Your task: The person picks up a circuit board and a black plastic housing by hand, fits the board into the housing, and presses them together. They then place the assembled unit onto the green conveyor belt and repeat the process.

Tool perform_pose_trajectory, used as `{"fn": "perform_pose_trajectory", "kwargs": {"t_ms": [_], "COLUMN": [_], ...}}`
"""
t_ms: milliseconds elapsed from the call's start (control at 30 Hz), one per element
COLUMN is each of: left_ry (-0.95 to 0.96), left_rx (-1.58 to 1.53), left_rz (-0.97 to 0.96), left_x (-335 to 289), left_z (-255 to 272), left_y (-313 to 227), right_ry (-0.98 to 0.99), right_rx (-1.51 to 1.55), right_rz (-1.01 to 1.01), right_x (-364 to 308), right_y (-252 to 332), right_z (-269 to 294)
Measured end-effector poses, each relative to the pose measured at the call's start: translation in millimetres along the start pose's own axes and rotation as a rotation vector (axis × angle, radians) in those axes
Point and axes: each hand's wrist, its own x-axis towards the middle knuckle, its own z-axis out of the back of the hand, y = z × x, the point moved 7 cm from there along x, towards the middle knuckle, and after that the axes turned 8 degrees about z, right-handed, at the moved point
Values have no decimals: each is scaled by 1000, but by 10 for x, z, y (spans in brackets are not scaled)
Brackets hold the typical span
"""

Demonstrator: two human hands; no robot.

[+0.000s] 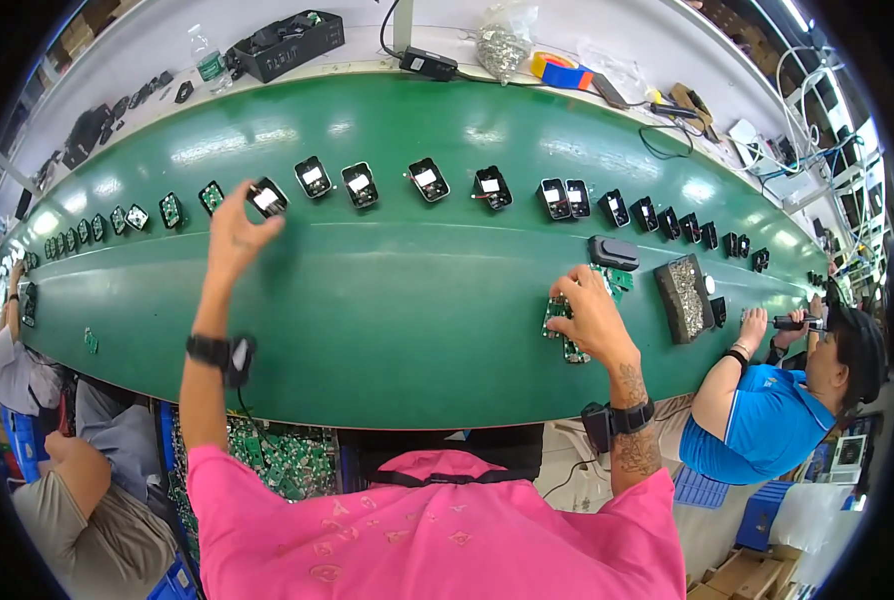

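My left hand (239, 240) reaches across the green bench to a small black device housing (267, 198) with a white rectangle inside. Its thumb and fingers are around the near side of this tilted housing. My right hand (595, 315) is bent down over a small group of green circuit boards (571, 348), with thumb and fingers closed on a circuit board (553, 316). The palm hides part of these boards. More green boards (619, 280) lie just beyond the right hand, next to a dark oblong case (614, 252).
Similar housings (429, 180) stand in a long row along the green bench (417, 330). Right of my hand lies a box of small metal parts (683, 300). A person in blue (767, 420) works at the right; others sit left. A black bin (287, 45) stands behind.
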Motion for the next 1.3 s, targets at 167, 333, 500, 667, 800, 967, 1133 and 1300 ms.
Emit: {"fn": "perform_pose_trajectory", "kwargs": {"t_ms": [167,333,500,667,800,967,1133,1300], "left_ry": [339,391,353,332,315,359,728,731], "left_rx": [-335,-570,-560,-568,-536,-676,-1025,-1133], "left_rz": [149,103,54,35,90,191,167,304], "left_x": [-1251,-1787,-1918,-1998,-2016,-2125,-2281,-2323], "left_z": [-384,-893,-1015,-1039,-1020,-1083,-1250,-1372], "left_y": [-1162,-1599,-1916,-2074,-1923,-1888,-2112,-2129], "right_ry": [-111,-312,-372,-384,-274,-82,-48,-255], "right_rx": [185,580,1059,1283,967,376,866,814], "right_rz": [4,-183,-270,-160,-16,-102,-124,-241], "right_x": [-10,-205,-357,-337,-495,-539,-504,-554], "right_y": [34,-3,588,781,504,495,747,596], "right_z": [77,190,55,-68,-153,-488,-508,-587]}}
